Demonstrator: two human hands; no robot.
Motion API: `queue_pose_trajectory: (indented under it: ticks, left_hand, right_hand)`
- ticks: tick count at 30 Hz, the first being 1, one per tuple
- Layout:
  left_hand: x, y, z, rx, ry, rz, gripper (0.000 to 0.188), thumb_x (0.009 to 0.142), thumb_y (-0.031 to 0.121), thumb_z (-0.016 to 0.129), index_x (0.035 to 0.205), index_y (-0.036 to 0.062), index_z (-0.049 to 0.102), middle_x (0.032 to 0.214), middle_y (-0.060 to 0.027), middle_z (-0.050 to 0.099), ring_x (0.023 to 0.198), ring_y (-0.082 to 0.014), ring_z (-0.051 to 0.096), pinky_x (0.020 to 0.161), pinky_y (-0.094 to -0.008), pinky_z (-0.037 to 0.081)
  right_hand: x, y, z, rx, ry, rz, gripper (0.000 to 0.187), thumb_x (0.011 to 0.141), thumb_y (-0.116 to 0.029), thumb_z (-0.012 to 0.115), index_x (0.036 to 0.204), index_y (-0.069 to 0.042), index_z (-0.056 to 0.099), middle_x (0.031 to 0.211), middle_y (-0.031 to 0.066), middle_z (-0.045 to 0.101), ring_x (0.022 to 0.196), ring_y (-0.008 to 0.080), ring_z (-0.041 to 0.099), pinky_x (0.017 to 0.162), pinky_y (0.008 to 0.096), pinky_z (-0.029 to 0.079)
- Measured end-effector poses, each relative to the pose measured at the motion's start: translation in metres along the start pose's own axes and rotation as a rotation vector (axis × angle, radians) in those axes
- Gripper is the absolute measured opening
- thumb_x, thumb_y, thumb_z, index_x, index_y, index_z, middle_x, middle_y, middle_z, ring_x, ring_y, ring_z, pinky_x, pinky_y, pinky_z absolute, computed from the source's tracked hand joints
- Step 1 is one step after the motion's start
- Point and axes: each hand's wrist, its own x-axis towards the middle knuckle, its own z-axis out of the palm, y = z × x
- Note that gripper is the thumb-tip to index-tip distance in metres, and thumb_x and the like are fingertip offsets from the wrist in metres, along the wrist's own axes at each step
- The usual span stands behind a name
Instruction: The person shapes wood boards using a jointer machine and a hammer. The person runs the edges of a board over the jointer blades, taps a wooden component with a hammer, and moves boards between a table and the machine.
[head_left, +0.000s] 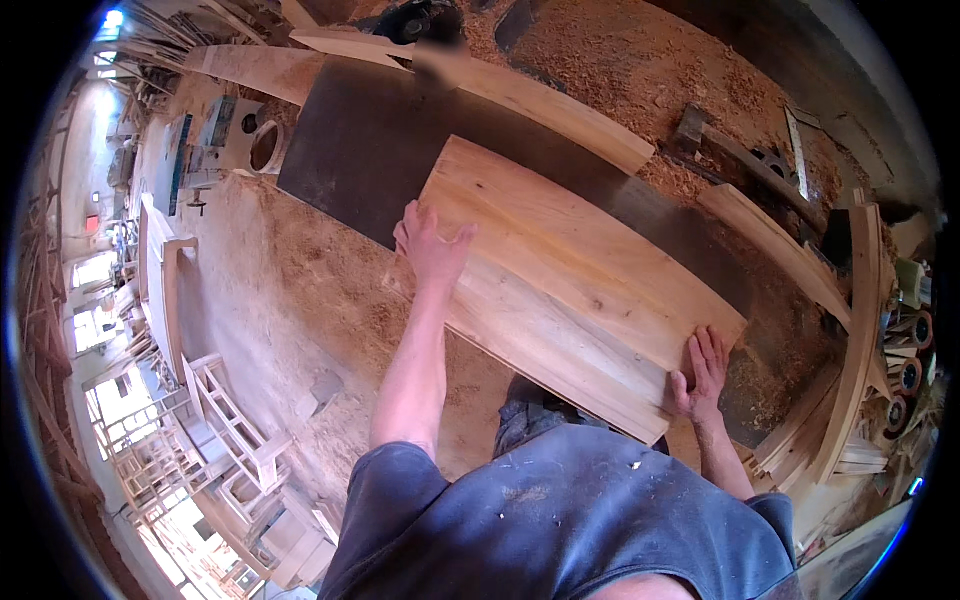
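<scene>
The left hand point(432, 245) reaches far forward on a straight bare arm, fingers spread, palm pressed down flat; the right hand point(702, 375) sits close to the body, fingers extended together and lying flat, wrist bent back.

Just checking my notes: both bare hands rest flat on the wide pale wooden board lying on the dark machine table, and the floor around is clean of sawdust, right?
Not quite. The head view shows sawdust heaped around the dark machine table. The left hand and right hand do rest on the wide pale wooden board.
</scene>
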Motion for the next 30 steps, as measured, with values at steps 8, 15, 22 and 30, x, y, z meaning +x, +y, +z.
queue_pose_trajectory:
  ticks: [8, 15, 22, 30]
  left_hand:
    - [0.038, 0.037, 0.020, -0.035, 0.051, 0.038, 0.080, 0.079, 0.045, 0.083, 0.139, -0.0014, 0.058, 0.160, -0.0167, 0.034, 0.141, -0.0405, 0.031, 0.118, -0.0544, 0.028]
    - [0.069, 0.047, 0.012, 0.055, -0.034, 0.061, 0.089, 0.078, 0.049, 0.083, 0.145, -0.0003, 0.052, 0.165, -0.0146, 0.028, 0.149, -0.0384, 0.025, 0.121, -0.0546, 0.024]
    - [0.086, 0.073, -0.019, 0.149, -0.223, 0.213, 0.124, 0.066, 0.052, 0.091, 0.155, -0.0079, 0.028, 0.162, -0.0259, 0.031, 0.151, -0.0362, 0.031, 0.125, -0.0396, 0.029]
    - [0.090, 0.073, -0.020, 0.116, -0.195, 0.218, 0.108, 0.061, 0.049, 0.095, 0.145, -0.0009, 0.049, 0.156, -0.0213, 0.039, 0.145, -0.0376, 0.036, 0.122, -0.0422, 0.033]
  right_hand:
    - [0.019, 0.015, -0.009, -0.014, 0.034, 0.105, 0.069, 0.084, -0.028, 0.068, 0.146, -0.003, 0.052, 0.157, 0.0171, 0.046, 0.150, 0.0391, 0.035, 0.123, 0.0564, 0.021]
    - [0.058, 0.023, -0.012, 0.000, 0.060, 0.057, 0.067, 0.082, -0.027, 0.069, 0.144, -0.005, 0.054, 0.156, 0.0169, 0.047, 0.150, 0.0392, 0.035, 0.122, 0.0579, 0.023]
    - [0.055, 0.035, -0.013, 0.101, 0.020, -0.120, 0.063, 0.085, -0.028, 0.069, 0.143, -0.007, 0.055, 0.151, 0.0182, 0.052, 0.144, 0.0415, 0.043, 0.120, 0.0598, 0.027]
    - [0.053, 0.031, -0.008, 0.152, 0.103, -0.102, 0.056, 0.092, -0.032, 0.067, 0.140, -0.005, 0.059, 0.146, 0.0194, 0.058, 0.142, 0.0414, 0.047, 0.120, 0.0591, 0.029]
